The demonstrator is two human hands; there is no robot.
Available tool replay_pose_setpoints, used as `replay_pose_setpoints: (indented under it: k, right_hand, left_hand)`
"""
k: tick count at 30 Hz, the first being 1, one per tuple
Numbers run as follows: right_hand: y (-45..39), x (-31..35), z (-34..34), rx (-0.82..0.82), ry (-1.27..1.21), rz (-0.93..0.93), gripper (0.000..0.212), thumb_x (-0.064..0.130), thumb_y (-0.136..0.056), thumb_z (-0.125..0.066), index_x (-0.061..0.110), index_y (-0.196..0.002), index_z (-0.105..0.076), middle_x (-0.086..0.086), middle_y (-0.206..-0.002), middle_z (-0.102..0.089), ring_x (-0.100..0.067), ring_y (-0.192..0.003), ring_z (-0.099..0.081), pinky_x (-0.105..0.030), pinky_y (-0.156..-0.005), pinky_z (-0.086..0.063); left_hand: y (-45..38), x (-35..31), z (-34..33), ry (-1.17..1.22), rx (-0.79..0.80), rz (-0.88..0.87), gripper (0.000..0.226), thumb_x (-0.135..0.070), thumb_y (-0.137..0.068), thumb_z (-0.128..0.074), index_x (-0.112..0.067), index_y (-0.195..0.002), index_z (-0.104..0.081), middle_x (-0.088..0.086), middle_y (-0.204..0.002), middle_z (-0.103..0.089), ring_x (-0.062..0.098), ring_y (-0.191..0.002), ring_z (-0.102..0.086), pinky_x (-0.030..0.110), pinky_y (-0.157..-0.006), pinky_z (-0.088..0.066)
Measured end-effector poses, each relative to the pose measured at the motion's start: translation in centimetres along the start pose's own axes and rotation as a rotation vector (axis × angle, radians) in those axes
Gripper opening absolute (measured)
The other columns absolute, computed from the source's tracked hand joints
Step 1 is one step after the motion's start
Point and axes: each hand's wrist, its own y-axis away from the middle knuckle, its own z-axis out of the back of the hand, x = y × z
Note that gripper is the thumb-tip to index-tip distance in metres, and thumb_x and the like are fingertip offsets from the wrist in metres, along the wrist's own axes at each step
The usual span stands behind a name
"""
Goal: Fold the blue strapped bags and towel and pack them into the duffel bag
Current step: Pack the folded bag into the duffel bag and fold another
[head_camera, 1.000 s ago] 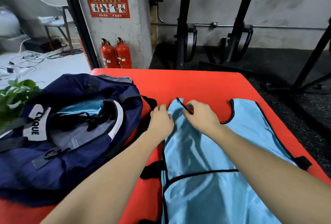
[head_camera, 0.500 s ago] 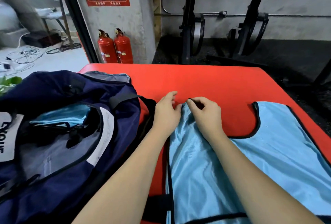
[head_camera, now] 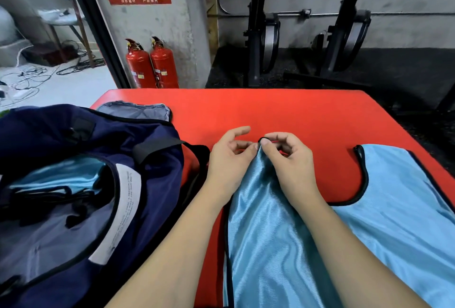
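Note:
A light blue strapped bag (head_camera: pixel 384 221) with black trim lies flat on the red table (head_camera: pixel 270 110), reaching from the centre to the right edge. My left hand (head_camera: pixel 229 160) and my right hand (head_camera: pixel 288 160) meet at its upper left corner, and both pinch the raised black-edged tip there. On the left lies the navy duffel bag (head_camera: pixel 157 184), unzipped, with another folded light blue piece (head_camera: pixel 69 174) and black straps inside it.
Two red fire extinguishers (head_camera: pixel 152 63) stand on the floor beyond the table's far edge. Black gym machine frames (head_camera: pixel 258 36) rise behind the table on the right. Cables lie on the floor at far left.
Both hands have gathered the blue bag's corner and lifted it off the table into a pinched peak. The view has come closer and lower over the table.

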Motion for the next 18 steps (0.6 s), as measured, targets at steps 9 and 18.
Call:
replay_pose_setpoints:
  k: [9,18]
  right_hand:
    - [0.2,0.6,0.1,-0.010,-0.162,-0.022,0.017,0.018,-0.096,-0.063,0.010,-0.081,-0.062,-0.001,-0.081,-0.061,-0.012,-0.080,-0.054,-0.026,-0.077,-0.046]
    - [0.0,1.2,-0.1,-0.035,-0.497,-0.189,0.027,0.010,-0.077,-0.059,-0.012,-0.074,-0.044,-0.006,-0.069,-0.036,-0.017,-0.066,-0.037,-0.032,-0.062,-0.034]
  left_hand:
    - [0.1,-0.5,-0.4,0.089,0.110,0.136,0.027,-0.008,-0.097,-0.063,-0.018,-0.123,-0.065,0.012,-0.101,-0.070,0.017,-0.087,-0.069,0.032,-0.084,-0.057]
    - [0.5,-0.9,0.0,0.074,0.059,0.151,0.024,-0.030,-0.096,-0.068,-0.007,-0.093,-0.074,0.015,-0.094,-0.074,0.025,-0.084,-0.064,0.045,-0.090,-0.054]
